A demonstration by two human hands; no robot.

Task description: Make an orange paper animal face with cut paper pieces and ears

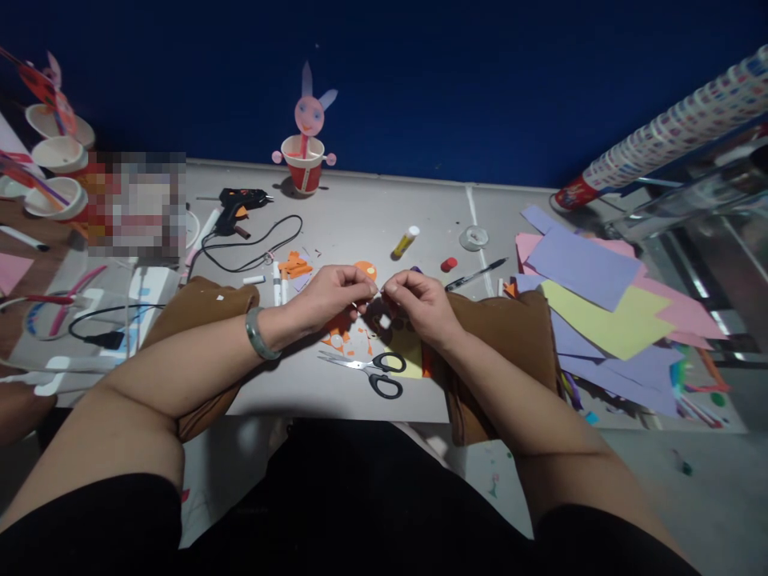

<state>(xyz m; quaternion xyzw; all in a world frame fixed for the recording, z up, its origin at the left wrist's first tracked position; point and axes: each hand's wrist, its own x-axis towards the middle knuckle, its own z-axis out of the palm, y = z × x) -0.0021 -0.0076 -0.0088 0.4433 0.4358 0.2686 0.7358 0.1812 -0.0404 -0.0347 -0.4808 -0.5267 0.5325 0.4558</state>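
Note:
Fingertip to fingertip over the middle of the table, my left hand (339,294) and my right hand (421,306) are both closed in a pinch. A tiny white bit shows between them, too small to name. Just below the right fingers is a small white square (385,321); whether it hangs or lies there I cannot tell. Under the hands lie orange paper scraps (339,342) and a yellow paper piece (408,352). Black-handled scissors (367,365) rest nearer to me, their blades pointing left. An orange paper disc (366,270) is partly hidden behind the left fingers.
Behind stand a glue stick (406,242), its red cap (449,264), a tape roll (474,237), a black pen (477,274) and a rabbit-faced paper cup (305,172). A glue gun (237,210) with cord lies left. Coloured paper (606,312) and stacked cups (672,128) are right.

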